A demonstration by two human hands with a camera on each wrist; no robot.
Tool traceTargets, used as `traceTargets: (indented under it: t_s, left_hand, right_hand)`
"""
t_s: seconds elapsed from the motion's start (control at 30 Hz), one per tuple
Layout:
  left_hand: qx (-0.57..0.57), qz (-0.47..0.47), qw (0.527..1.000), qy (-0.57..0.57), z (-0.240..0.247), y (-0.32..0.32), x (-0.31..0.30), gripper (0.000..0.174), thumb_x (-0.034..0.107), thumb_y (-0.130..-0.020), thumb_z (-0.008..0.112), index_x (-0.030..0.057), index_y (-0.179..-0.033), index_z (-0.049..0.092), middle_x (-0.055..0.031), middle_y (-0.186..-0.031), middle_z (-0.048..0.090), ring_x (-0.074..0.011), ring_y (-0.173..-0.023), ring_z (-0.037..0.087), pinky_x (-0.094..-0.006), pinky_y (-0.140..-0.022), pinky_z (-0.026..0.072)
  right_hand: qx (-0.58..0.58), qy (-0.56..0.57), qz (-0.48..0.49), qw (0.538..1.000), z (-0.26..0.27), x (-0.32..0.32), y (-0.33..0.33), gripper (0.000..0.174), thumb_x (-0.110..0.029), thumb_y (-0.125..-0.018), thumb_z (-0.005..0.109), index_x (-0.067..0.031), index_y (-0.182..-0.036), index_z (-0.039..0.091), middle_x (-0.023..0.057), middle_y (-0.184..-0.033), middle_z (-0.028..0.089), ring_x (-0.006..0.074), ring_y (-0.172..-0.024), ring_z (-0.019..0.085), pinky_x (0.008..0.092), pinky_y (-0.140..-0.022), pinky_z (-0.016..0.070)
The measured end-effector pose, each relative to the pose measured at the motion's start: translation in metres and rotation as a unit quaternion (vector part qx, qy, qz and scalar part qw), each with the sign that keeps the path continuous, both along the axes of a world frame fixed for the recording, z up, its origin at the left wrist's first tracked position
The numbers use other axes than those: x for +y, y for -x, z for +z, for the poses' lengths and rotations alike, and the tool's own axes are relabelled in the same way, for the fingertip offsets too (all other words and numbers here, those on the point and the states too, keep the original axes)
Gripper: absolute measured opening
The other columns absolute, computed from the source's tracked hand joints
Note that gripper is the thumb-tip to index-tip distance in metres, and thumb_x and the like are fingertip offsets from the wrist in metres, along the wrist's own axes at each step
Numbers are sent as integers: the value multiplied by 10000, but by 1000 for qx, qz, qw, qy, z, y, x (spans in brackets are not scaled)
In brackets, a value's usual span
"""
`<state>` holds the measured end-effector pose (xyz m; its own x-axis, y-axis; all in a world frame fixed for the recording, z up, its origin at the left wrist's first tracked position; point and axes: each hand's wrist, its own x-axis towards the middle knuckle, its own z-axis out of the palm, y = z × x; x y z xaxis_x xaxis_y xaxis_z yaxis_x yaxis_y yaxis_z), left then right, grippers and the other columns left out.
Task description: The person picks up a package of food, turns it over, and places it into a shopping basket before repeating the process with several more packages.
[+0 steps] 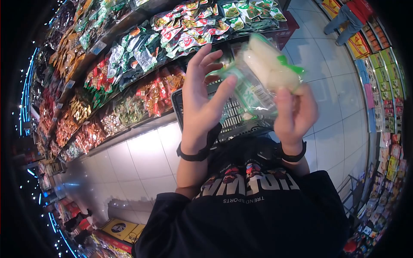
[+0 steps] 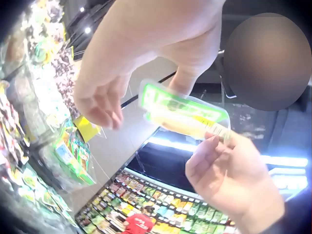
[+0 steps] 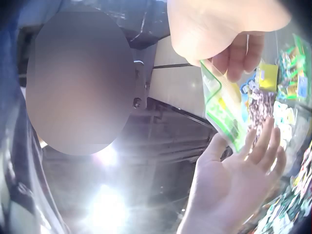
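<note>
A clear plastic packet with green print (image 1: 254,92), holding thick, pale white pieces, is tilted in front of the chest in the head view. A barcode shows on its face. My right hand (image 1: 297,112) pinches its near right edge between thumb and fingers. On the other side my left hand (image 1: 200,99) is raised with fingers loosely spread, its thumb tip right at the packet's left edge. In the left wrist view the right hand (image 2: 234,180) grips one end of the packet (image 2: 180,117). In the right wrist view the left hand's fingers (image 3: 263,146) are extended beside the packet.
A dark shopping basket (image 1: 234,109) is below the hands. Bins of bagged snacks (image 1: 189,30) line the left and far side. Stocked shelves (image 1: 387,86) stand at right, across the tiled floor (image 1: 335,99). A person in red (image 1: 352,17) is near them.
</note>
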<state>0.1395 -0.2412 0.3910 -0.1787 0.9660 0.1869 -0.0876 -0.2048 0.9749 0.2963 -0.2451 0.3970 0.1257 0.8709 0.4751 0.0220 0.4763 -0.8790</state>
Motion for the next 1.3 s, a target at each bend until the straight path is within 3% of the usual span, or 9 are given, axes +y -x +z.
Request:
traceTargets:
  t_s: [0.07, 0.3, 0.37, 0.43, 0.63, 0.9, 1.0, 1.17, 1.3]
  left_hand:
    - [61, -87, 992, -68, -6, 5, 6, 708, 233, -691, 663, 12, -1292, 359, -152, -1209, 465, -231, -1104, 449, -330, -945, 325]
    - [-149, -169, 974, 12, -2, -17, -10, 448, 251, -845, 524, -17, -1189, 422, -138, -1128, 523, -202, -1019, 517, -332, -880, 396]
    - [-246, -164, 954, 53, 0, -16, -10, 376, 258, -893, 454, -3, -1164, 437, -132, -1121, 531, -205, -1014, 528, -345, -862, 417]
    - [-365, -180, 911, 67, 3, -11, -9, 351, 245, -921, 374, 6, -1166, 449, -139, -1104, 547, -233, -1023, 531, -375, -869, 423]
    - [-346, -156, 922, 72, 4, -8, -11, 406, 265, -916, 377, -56, -1153, 450, -161, -1098, 547, -257, -985, 555, -364, -865, 430]
    - [-373, -202, 901, 96, 7, -1, -14, 471, 304, -900, 359, -81, -1163, 429, -188, -1120, 532, -280, -998, 547, -381, -876, 422]
    - [-377, -227, 894, 82, 9, 0, -14, 458, 213, -839, 418, -76, -1194, 408, -197, -1139, 520, -286, -1011, 545, -379, -886, 418]
    - [-292, -263, 919, 44, 4, 3, -16, 702, 10, -525, 466, -93, -1214, 385, -179, -1136, 529, -273, -1066, 519, -335, -926, 380]
    - [-311, -287, 904, 59, 6, 6, -19, 756, -7, -473, 456, -94, -1220, 381, -169, -1126, 539, -263, -1087, 502, -302, -926, 364]
  right_hand:
    - [-251, -188, -55, 948, -3, 11, 2, 108, -48, -748, 597, -15, -845, 561, 75, -749, 566, 228, -685, 541, 313, -694, 410]
    - [-334, -212, 15, 919, -3, 10, 8, 215, -61, -682, 651, -68, -885, 583, 86, -914, 526, 267, -861, 512, 353, -823, 385]
    - [-196, -173, -72, 963, -1, 7, 8, 223, -67, -676, 663, -57, -886, 588, 116, -954, 516, 267, -881, 510, 339, -827, 390]
    - [-228, -181, -117, 949, -6, 13, 0, 308, -74, -689, 670, -27, -971, 556, 141, -1003, 509, 248, -885, 516, 313, -809, 400]
    - [61, 53, 70, 994, -1, 9, 1, 498, -28, -776, 599, 25, -1206, 352, 138, -1053, 532, 166, -946, 518, 287, -832, 411]
    - [93, 60, 103, 989, -2, 9, -1, 496, -7, -788, 565, 24, -1224, 331, 136, -1041, 539, 164, -932, 524, 282, -828, 411]
    - [108, 65, 105, 986, -1, 10, -1, 480, -13, -790, 562, 23, -1213, 338, 136, -1040, 539, 160, -921, 524, 281, -823, 410]
    - [130, 70, 98, 984, 1, 8, 0, 453, -18, -792, 560, 19, -1193, 353, 132, -1031, 541, 156, -913, 522, 274, -813, 411]
    - [158, 100, 108, 976, 1, 8, -2, 422, -30, -802, 549, 9, -1182, 368, 122, -1012, 543, 139, -892, 517, 249, -785, 413]
